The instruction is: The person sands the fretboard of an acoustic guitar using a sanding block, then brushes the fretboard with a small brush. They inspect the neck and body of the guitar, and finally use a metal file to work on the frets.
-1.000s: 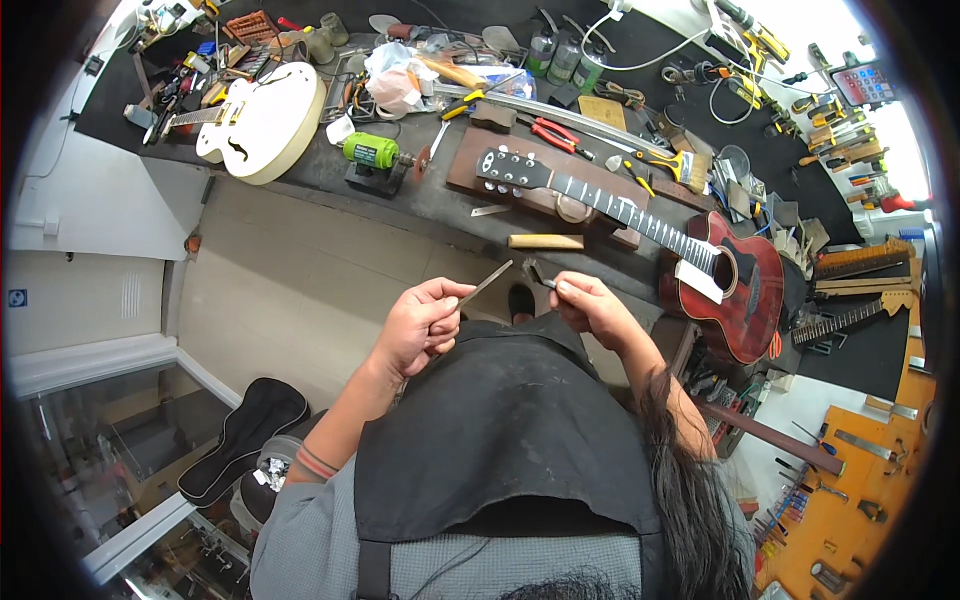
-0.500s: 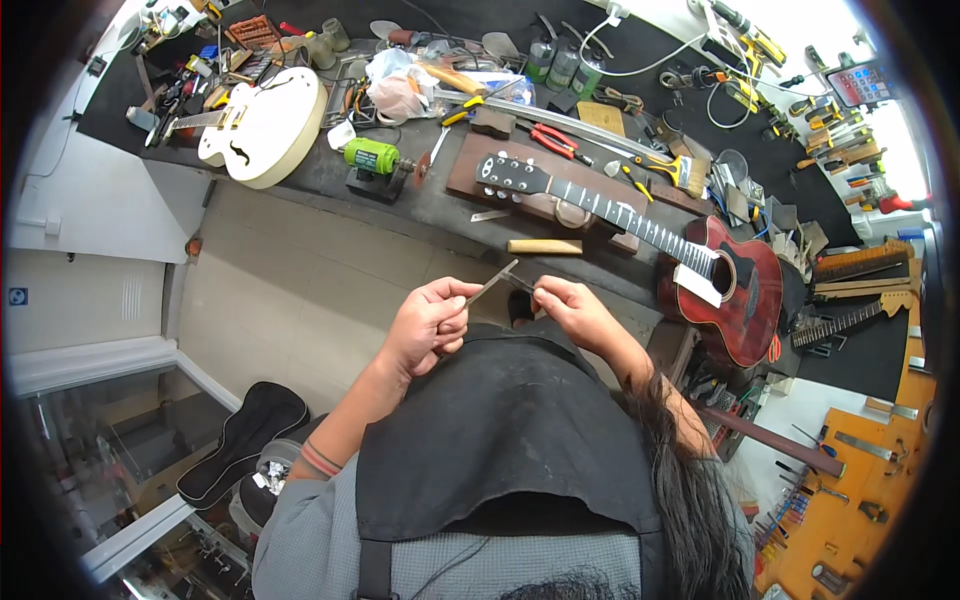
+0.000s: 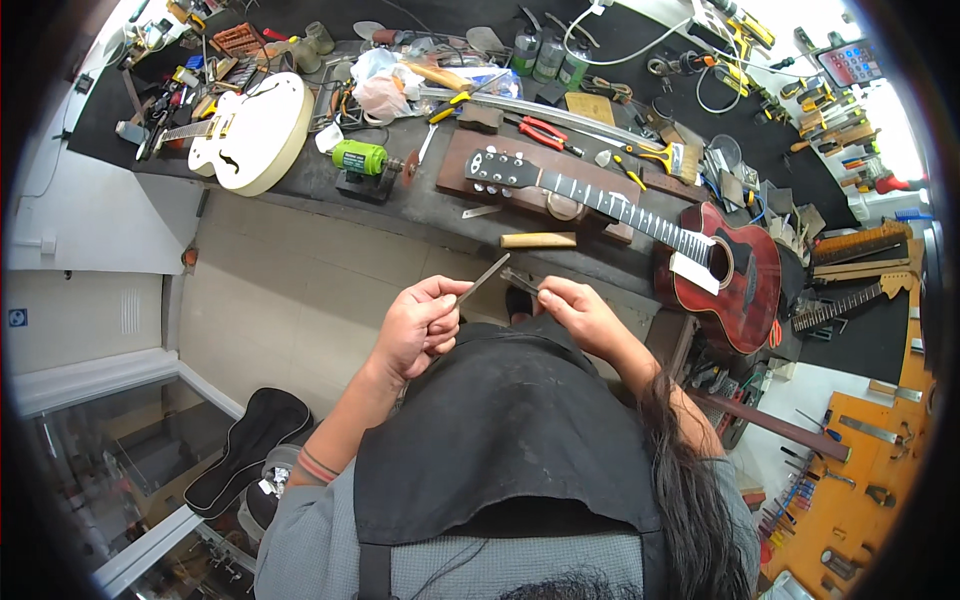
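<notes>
My left hand [image 3: 420, 325] is closed, pinching a thin flat metal strip [image 3: 486, 276] that slants up and to the right. Opposite it, my right hand [image 3: 580, 312] grips a small dark slender tool [image 3: 518, 280], its tip pointing left at the strip. A small gap separates the two. The exact kind of either piece is too small to tell. Both hands are in the air above my black apron [image 3: 510, 420], short of the bench edge. Beyond them a wooden handle-like piece [image 3: 538, 241] lies along that edge.
On the bench [image 3: 400, 215] lie a red acoustic guitar [image 3: 755, 300] on a brown support, a cream guitar [image 3: 262, 135] and a green motor grinder [image 3: 360, 157]. Red-handled pliers [image 3: 543, 132] and a brush [image 3: 684, 160] are farther back. A black guitar case [image 3: 250, 450] stands at left.
The strip and the dark tool met near their tips before; now they are slightly apart. The strip points up more steeply. The whole view has shifted a little.
</notes>
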`<move>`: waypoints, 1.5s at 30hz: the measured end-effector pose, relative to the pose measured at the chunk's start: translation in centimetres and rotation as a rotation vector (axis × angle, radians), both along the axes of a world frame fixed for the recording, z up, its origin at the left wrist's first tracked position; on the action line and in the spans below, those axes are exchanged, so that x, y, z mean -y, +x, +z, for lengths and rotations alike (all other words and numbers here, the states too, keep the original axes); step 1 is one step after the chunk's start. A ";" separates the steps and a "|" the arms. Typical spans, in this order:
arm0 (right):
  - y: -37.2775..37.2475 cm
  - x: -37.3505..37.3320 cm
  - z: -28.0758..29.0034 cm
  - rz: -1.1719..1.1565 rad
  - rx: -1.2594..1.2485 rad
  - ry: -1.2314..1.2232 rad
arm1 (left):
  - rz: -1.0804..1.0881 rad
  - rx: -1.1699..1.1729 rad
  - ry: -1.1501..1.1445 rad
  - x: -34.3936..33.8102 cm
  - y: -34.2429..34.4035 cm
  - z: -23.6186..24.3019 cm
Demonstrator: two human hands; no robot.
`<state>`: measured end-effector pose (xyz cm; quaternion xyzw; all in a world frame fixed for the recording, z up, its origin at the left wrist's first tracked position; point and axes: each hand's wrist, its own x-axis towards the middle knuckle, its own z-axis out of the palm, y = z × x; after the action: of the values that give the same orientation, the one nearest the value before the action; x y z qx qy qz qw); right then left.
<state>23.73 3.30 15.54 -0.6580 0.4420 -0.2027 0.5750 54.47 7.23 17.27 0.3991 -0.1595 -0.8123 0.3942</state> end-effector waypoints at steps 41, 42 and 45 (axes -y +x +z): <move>0.8 -1.0 -2.3 -0.018 -0.173 -0.034 | 0.024 -0.004 -0.021 1.3 -0.4 1.2; -0.2 -1.5 -3.0 -0.064 -0.168 -0.012 | 0.018 0.117 -0.101 1.2 -0.5 1.0; -1.1 -1.8 -3.4 -0.156 -0.111 0.013 | -0.016 0.395 -0.294 1.3 -0.6 0.6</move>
<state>22.67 5.12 12.11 -0.6281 0.5244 -0.2074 0.5362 53.86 5.93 17.87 0.4871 -0.3531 -0.6897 0.4030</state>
